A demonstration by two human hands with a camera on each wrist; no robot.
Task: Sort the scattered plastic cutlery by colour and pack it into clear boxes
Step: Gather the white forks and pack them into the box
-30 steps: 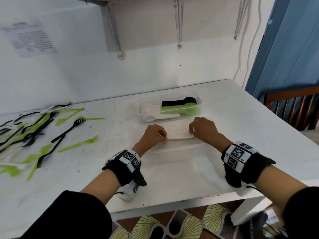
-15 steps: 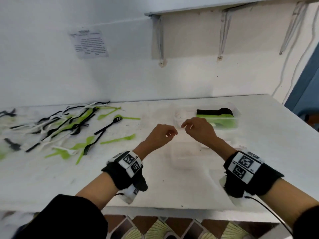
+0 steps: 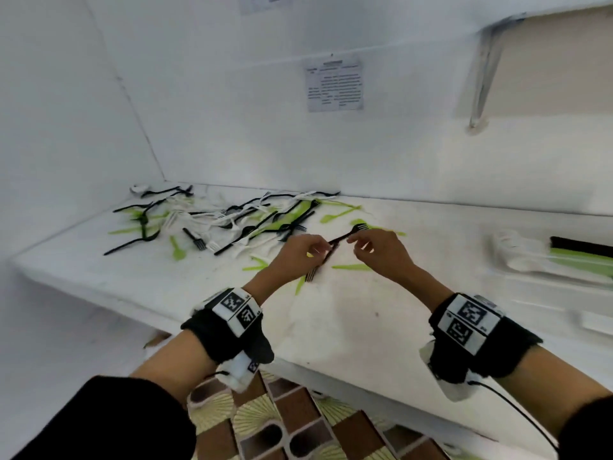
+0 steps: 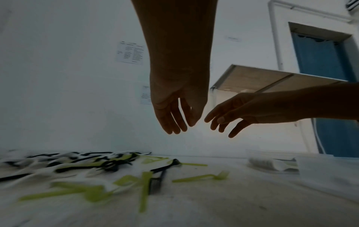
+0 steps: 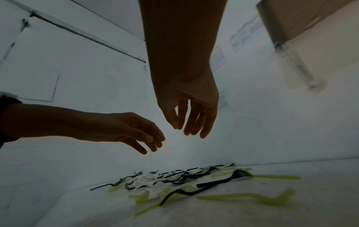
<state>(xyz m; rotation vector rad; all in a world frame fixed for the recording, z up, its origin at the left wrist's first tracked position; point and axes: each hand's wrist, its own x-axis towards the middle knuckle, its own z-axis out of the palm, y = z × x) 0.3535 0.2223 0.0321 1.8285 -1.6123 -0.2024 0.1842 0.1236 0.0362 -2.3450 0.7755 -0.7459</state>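
Reaching for loose cutlery on the table [image 3: 348, 327]. Left hand [image 3: 300, 252] and right hand [image 3: 378, 252] above two black forks [image 3: 335, 242], fingers relaxed and slightly spread, pinching nothing. Next: drop lower, pinch black handles, carry to clear box [image 3: 550, 260] at right.

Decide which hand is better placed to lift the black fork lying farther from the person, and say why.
Right, probably: the right hand hovers open just beside the far black fork; the left hand sits over the nearer black fork.
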